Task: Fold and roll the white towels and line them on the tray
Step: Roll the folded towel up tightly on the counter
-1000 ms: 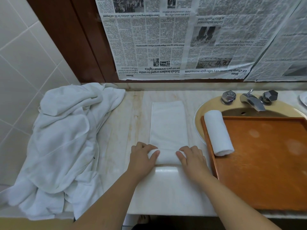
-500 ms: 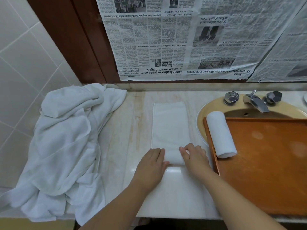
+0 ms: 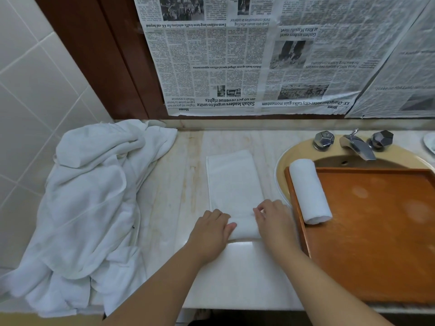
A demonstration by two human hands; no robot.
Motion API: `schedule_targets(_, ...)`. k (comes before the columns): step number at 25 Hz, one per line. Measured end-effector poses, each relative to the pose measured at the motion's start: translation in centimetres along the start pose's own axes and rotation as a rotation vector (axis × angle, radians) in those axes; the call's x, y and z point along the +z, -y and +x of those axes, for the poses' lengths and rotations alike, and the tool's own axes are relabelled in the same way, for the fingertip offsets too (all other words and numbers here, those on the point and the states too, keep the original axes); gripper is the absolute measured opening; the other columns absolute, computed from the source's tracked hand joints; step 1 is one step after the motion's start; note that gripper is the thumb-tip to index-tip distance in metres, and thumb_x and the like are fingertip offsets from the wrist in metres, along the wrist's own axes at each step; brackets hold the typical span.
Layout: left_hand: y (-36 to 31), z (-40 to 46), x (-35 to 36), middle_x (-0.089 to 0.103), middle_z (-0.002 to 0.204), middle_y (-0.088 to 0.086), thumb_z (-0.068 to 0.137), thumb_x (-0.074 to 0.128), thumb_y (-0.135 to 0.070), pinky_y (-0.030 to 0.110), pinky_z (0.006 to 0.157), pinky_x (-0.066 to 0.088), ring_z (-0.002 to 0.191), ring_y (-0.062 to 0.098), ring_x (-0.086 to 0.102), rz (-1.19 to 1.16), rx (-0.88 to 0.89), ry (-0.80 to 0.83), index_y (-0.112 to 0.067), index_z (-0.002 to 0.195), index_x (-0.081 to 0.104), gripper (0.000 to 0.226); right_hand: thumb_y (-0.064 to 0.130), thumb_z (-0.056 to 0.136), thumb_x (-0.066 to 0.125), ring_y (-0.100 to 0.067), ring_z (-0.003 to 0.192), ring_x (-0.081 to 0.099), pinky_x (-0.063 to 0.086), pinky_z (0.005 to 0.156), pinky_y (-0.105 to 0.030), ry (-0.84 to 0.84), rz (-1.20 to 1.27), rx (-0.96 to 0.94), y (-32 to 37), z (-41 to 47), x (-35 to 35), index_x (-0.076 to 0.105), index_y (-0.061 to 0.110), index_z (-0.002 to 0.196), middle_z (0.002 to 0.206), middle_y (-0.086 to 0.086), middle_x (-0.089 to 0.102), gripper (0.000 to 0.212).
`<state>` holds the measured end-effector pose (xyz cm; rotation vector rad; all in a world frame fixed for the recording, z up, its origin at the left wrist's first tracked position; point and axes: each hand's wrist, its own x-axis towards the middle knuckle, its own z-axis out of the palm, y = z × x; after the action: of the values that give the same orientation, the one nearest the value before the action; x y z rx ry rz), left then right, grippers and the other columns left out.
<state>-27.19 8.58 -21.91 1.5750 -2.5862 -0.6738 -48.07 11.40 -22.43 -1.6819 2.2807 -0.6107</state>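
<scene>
A white towel (image 3: 235,182), folded into a long strip, lies on the marble counter with its near end rolled up. My left hand (image 3: 211,234) rests on the left end of the roll, fingers curved over it. My right hand (image 3: 274,222) covers the right end, fingertips curled onto the roll's top. To the right, a finished rolled towel (image 3: 309,190) lies along the left edge of the brown wooden tray (image 3: 376,231). The rest of the tray's surface is bare.
A heap of loose white towels (image 3: 87,208) covers the counter's left side against the tiled wall. The tray sits over a beige sink (image 3: 289,151) with a chrome tap (image 3: 357,144) and two knobs. Newspaper covers the wall behind.
The rolled end has moved away from me along the strip and grown thicker, with both hands following it. The flat part of the towel is shorter.
</scene>
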Motion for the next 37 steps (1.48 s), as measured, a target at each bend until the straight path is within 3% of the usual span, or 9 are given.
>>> schedule_targets(2, 0.1, 0.0, -0.2, 0.055, 0.13, -0.004, 0.111, 0.029, -0.049, 0.037, 0.098, 0.038, 0.114, 0.023, 0.046, -0.01, -0.019, 0.016, -0.023, 0.134, 0.057, 0.045, 0.037, 0.104, 0.044, -0.027, 0.077, 0.062, 0.048, 0.066, -0.039, -0.141, -0.115, -0.333, -0.1, -1.7, 1.0, 0.07, 0.016, 0.086, 0.084, -0.001, 0.061, 0.037)
schedule_targets(5, 0.2, -0.5, -0.3, 0.054, 0.125, -0.005, 0.112, 0.025, -0.046, 0.037, 0.099, 0.038, 0.112, 0.022, 0.045, 0.008, -0.046, 0.007, -0.024, 0.127, 0.059, 0.044, 0.04, 0.104, 0.043, -0.025, 0.102, 0.064, 0.045, 0.095, -0.037, -0.132, -0.134, -0.417, -1.1, -4.5, 1.7, 0.072, 0.009, 0.115, 0.108, -0.005, 0.07, 0.043)
schedule_targets(12, -0.6, -1.0, 0.2, 0.052, 0.115, -0.004, 0.111, 0.027, -0.04, 0.033, 0.094, 0.037, 0.106, 0.02, 0.045, -0.071, -0.154, -0.106, -0.025, 0.117, 0.058, 0.035, 0.054, 0.104, 0.023, -0.019, 0.108, 0.055, 0.043, 0.098, -0.036, 0.191, -0.159, -0.238, -0.4, -4.4, 0.2, 0.055, 0.025, 0.128, 0.117, 0.008, 0.056, 0.049)
schedule_targets(16, -0.5, -0.6, 0.3, 0.058, 0.097, -0.007, 0.107, 0.042, -0.046, 0.036, 0.085, 0.043, 0.094, 0.019, 0.047, -0.173, -0.187, -0.22, -0.025, 0.101, 0.057, 0.026, 0.053, 0.107, 0.027, -0.015, 0.112, 0.048, 0.035, 0.1, -0.035, 0.315, -0.127, -0.139, 0.3, -3.6, -0.8, 0.049, 0.03, 0.126, 0.12, 0.012, 0.05, 0.037)
schedule_targets(19, 0.6, -0.9, 1.4, 0.061, 0.097, -0.006, 0.101, 0.048, -0.054, 0.031, 0.084, 0.047, 0.096, 0.021, 0.052, -0.071, -0.023, -0.348, -0.024, 0.095, 0.069, 0.038, 0.05, 0.107, 0.033, -0.016, 0.103, 0.049, 0.037, 0.092, -0.036, 0.317, -0.041, -0.064, 0.4, -2.9, -0.7, 0.051, 0.029, 0.11, 0.109, 0.011, 0.052, 0.028)
schedule_targets(21, 1.8, -2.0, 2.2, 0.064, 0.112, -0.005, 0.101, 0.051, -0.057, 0.028, 0.093, 0.047, 0.107, 0.019, 0.053, -0.062, 0.134, -0.397, -0.022, 0.108, 0.074, 0.043, 0.048, 0.107, 0.035, -0.017, 0.1, 0.049, 0.041, 0.09, -0.038, 0.31, 0.033, -0.01, 0.2, -2.6, -0.5, 0.051, 0.026, 0.102, 0.103, 0.008, 0.051, 0.027)
schedule_targets(28, 2.7, -3.8, 1.0, 0.057, 0.134, -0.017, 0.103, 0.041, -0.065, 0.026, 0.107, 0.038, 0.121, 0.01, 0.045, -0.136, 0.132, -0.126, -0.032, 0.143, 0.054, 0.053, 0.05, 0.104, 0.043, -0.023, 0.11, 0.044, 0.041, 0.093, -0.039, 0.228, 0.085, 0.164, 0.0, -2.7, 0.0, 0.059, 0.023, 0.105, 0.105, 0.004, 0.045, 0.032)
schedule_targets(33, 1.7, -3.0, 0.7, 0.048, 0.115, -0.025, 0.098, 0.053, -0.064, 0.016, 0.096, 0.036, 0.113, 0.0, 0.041, -0.464, -0.082, -0.107, -0.042, 0.123, 0.064, 0.035, 0.061, 0.091, 0.065, -0.014, 0.097, 0.053, 0.045, 0.079, -0.032, 0.12, 0.359, 0.228, -0.4, -3.1, -0.9, 0.05, 0.029, 0.096, 0.099, 0.012, 0.051, 0.036)
schedule_targets(37, 1.7, -1.6, -0.8, 0.063, 0.108, -0.018, 0.09, 0.07, -0.059, 0.022, 0.089, 0.048, 0.103, 0.002, 0.06, -0.633, -0.213, -0.068, -0.044, 0.105, 0.066, 0.022, 0.05, 0.092, 0.071, -0.005, 0.111, 0.054, 0.039, 0.086, -0.011, 0.124, 0.488, 0.229, -0.7, -4.3, -1.8, 0.06, 0.032, 0.118, 0.119, 0.016, 0.052, 0.034)
